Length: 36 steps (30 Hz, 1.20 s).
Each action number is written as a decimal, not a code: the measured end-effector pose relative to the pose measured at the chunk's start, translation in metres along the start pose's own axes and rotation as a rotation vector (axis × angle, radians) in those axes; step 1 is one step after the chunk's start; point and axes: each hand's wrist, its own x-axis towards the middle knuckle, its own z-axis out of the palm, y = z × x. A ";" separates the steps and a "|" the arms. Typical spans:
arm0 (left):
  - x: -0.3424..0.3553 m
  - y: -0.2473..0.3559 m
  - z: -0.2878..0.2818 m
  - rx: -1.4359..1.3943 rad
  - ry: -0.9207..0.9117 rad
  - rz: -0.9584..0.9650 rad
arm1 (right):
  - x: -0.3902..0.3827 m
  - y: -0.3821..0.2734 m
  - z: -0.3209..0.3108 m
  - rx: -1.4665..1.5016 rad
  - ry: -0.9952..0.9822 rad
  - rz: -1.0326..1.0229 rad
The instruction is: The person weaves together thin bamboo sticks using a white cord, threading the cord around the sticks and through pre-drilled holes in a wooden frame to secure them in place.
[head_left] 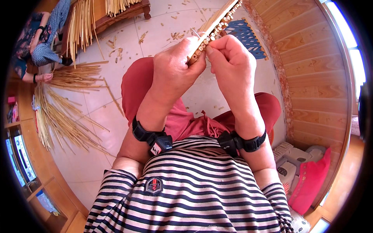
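The bundle (213,35) of cut stalks slants from between the two hands up and away to the right, its row of round ends facing the right hand (235,58). The left hand (176,62) is nearer, fingers curled closed around the bundle's lower end. Right thumb and forefinger are pinched together just beside the bundle's right edge; whether they grip anything thin, I cannot tell.

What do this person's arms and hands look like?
The left hand and right hand wear no gloves. Each arm has a black wrist strap with a dark box; the left box carries a pale label. Short sleeves, striped dark and pale, sit above the elbows.
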 end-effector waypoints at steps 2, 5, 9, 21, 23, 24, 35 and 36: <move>-0.001 -0.002 0.000 0.010 0.011 0.003 | 0.001 -0.004 0.003 -0.024 0.005 -0.041; -0.002 -0.004 0.001 0.029 0.041 0.034 | -0.003 -0.011 0.003 -0.139 0.000 -0.026; -0.002 0.002 -0.001 0.033 0.021 0.021 | -0.004 -0.012 0.004 -0.170 -0.018 -0.023; -0.003 0.000 -0.005 0.092 0.004 -0.027 | 0.002 -0.025 0.001 -0.266 -0.158 -0.181; -0.006 0.005 -0.002 0.058 0.003 -0.096 | 0.002 -0.031 -0.006 -0.325 -0.217 -0.186; -0.009 0.010 0.001 0.025 0.001 -0.174 | 0.000 -0.029 -0.012 -0.397 -0.167 -0.193; -0.048 0.009 0.040 -0.712 -0.568 -0.236 | -0.064 0.060 -0.037 0.138 0.207 0.074; -0.045 0.011 0.045 -0.818 -0.609 -0.367 | -0.060 0.070 -0.039 0.085 0.272 0.074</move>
